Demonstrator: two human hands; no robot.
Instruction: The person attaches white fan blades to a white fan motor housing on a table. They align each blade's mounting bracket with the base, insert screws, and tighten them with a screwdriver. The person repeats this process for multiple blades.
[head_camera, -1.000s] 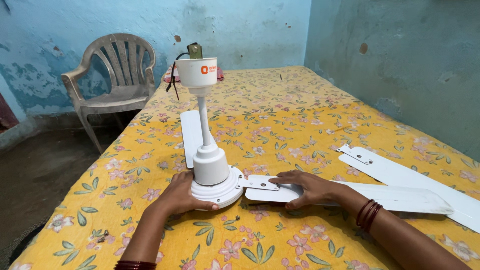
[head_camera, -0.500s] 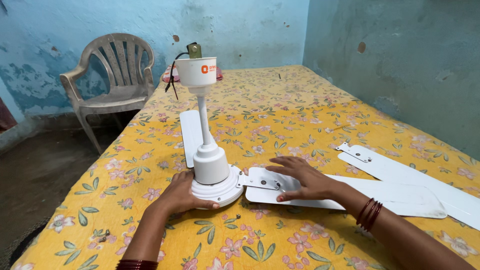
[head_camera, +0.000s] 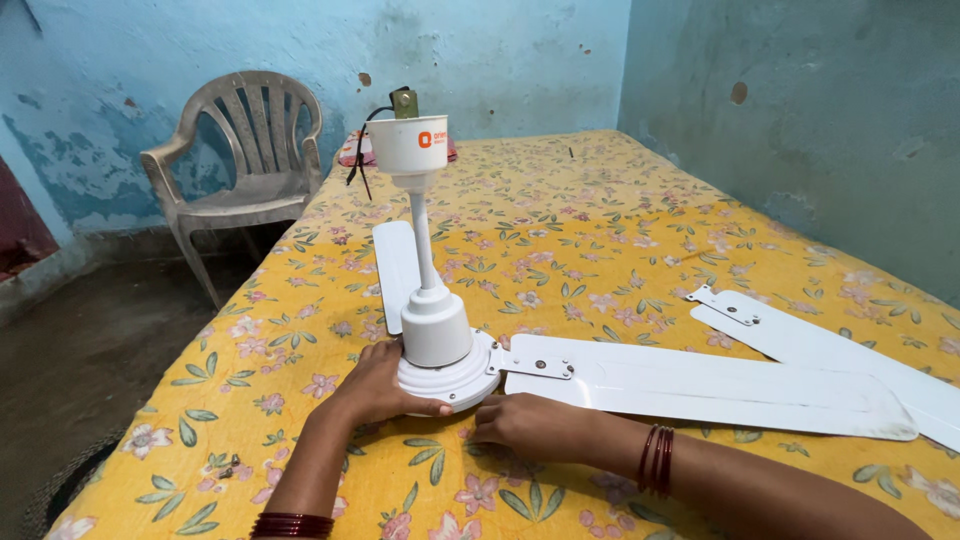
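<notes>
Fan motor (head_camera: 447, 370), white and round, sits just left of the frame's centre on the yellow flowered sheet (head_camera: 600, 230), with its downrod (head_camera: 422, 235) standing straight up to a white canopy cup (head_camera: 407, 145) and a loose black wire (head_camera: 358, 150) hanging off the top. The left hand (head_camera: 378, 385) cups the near-left rim of the housing, fingers wrapped along its edge. The right hand (head_camera: 525, 422) lies low on the sheet just in front of the motor, fingers curled downward near the spot where small screws would sit; whether it pinches anything I cannot tell. A long white blade (head_camera: 700, 385) runs toward the right of the frame, its metal bracket (head_camera: 538, 364) touching the motor's rim, and I cannot make out whether it is fastened or merely laid there. A second blade (head_camera: 830, 345) lies loose at the right edge, a third (head_camera: 398, 262) pokes out behind the rod. To my eye the tall rod makes the whole thing top-heavy on soft bedding, so a slip of the left hand could tip it over. If the bracket is only resting, a nudge could swing that blade out of line. Small fasteners (head_camera: 232, 465) at lower left could easily vanish into the busy pattern. A grey plastic chair (head_camera: 245, 160) stands at upper left.
</notes>
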